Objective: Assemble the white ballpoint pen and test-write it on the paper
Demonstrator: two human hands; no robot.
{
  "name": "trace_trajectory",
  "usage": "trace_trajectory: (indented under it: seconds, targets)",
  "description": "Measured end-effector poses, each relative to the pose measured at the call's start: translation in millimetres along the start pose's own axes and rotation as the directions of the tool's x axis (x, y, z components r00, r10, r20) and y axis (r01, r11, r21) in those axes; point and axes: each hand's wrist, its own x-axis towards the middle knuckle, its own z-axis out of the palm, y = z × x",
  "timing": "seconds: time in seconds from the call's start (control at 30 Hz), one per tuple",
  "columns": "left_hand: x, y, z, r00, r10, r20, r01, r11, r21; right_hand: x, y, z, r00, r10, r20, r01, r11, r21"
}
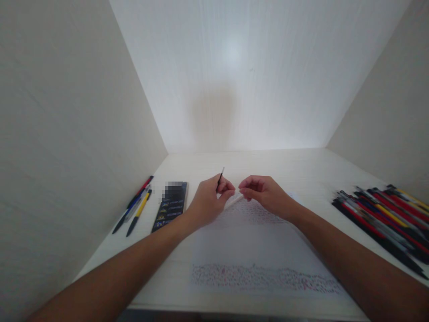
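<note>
Above the far part of a sheet of paper (241,243), my two hands are close together with their fingertips almost meeting. My left hand (214,199) is closed around a thin pen refill (220,180), dark with a pale tip, which sticks up past the thumb. In a pinch, my right hand (259,191) has thumb and forefinger together; anything small between them is too blurred to make out. A slim white pen barrel (233,201) slants below the fingertips, partly hidden by the left hand. Handwriting and a band of coloured marks cover parts of the paper.
Left of my hands a phone (172,205) lies on the white table (161,277), its screen lit. Several pens (139,212) lie beside the left wall. A larger pile of pens (385,219) is at the right. Panels (234,112) enclose the back and sides.
</note>
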Motion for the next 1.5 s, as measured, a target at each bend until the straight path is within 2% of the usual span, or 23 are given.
trace_trajectory:
  seconds: [0.2,0.4,0.57,0.8,1.0,1.23,1.37,1.5]
  targets:
    - [-0.9,-0.2,0.1,1.000,0.030,-0.006,-0.030,0.999,-0.042,-1.0,-6.2,1.1,1.000,0.026,0.016,-0.026,1.000,-0.008]
    - [-1.4,1.0,-0.9,0.999,0.049,0.013,-0.048,0.995,-0.090,-3.8,-13.6,2.3,0.999,-0.032,0.032,0.038,0.982,-0.187]
    - [-0.9,1.7,-1.7,0.999,0.030,0.015,-0.028,0.992,-0.120,-7.0,-19.8,6.7,0.997,-0.060,0.050,0.074,0.929,-0.364]
    - [-1.7,0.9,-0.2,1.000,0.009,0.006,-0.008,0.989,-0.150,-8.4,-26.3,10.4,0.986,-0.141,0.085,0.164,0.858,-0.487]
    - [-0.5,-1.0,-2.3,1.000,0.004,-0.019,-0.004,1.000,-0.005,-6.6,-18.2,3.9,0.986,-0.158,0.050,0.161,0.847,-0.507]
    - [-0.5,-17.1,1.2,0.972,-0.062,0.225,0.016,0.979,0.204,1.0,5.5,-13.7,0.986,-0.141,-0.092,0.065,0.822,-0.565]
    - [-2.2,-22.1,3.9,0.957,-0.053,0.284,-0.023,0.966,0.258,0.2,10.1,-15.4,0.996,-0.065,-0.065,0.018,0.834,-0.552]
    - [-2.1,-23.9,4.1,0.966,-0.026,0.256,-0.053,0.953,0.297,0.0,11.0,-12.3,1.000,-0.027,-0.008,0.020,0.889,-0.458]
